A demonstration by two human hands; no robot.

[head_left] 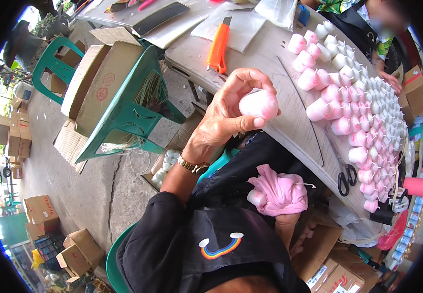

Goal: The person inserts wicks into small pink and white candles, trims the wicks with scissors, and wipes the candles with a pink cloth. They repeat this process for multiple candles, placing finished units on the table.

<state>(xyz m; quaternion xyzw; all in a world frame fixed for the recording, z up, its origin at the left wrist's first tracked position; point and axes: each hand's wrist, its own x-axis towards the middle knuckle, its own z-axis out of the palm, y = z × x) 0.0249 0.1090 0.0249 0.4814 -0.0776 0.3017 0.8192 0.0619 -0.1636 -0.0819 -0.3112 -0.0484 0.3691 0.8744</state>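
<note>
We've a candle (pixel 259 104), white blending to pink, plus plain pink cloth (pixel 284 195) & 2nd candle (pixel 257 198), pale pink/white. Our apron (pixel 260 234): blk, rainbow & white-cloud motif. Our watch (pixel 199 168): gold-tone. Candle rows (pixel 360 139): pink thru white. Cutter (pixel 218 46): bright orange. Scissors (pixel 347 180): blk handles. Chairs (pixel 123 115): green. Carton (pixel 106 85): brown, red stamps.

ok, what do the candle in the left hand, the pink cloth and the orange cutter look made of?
Candle: probably wax; smooth, pink blending into white.
Pink cloth: soft fabric, matte, bunched in loose folds; fibre and weave can't be told.
Orange cutter: body likely moulded plastic, even bright orange; blade probably metal, thin, flat and dark grey.
</note>
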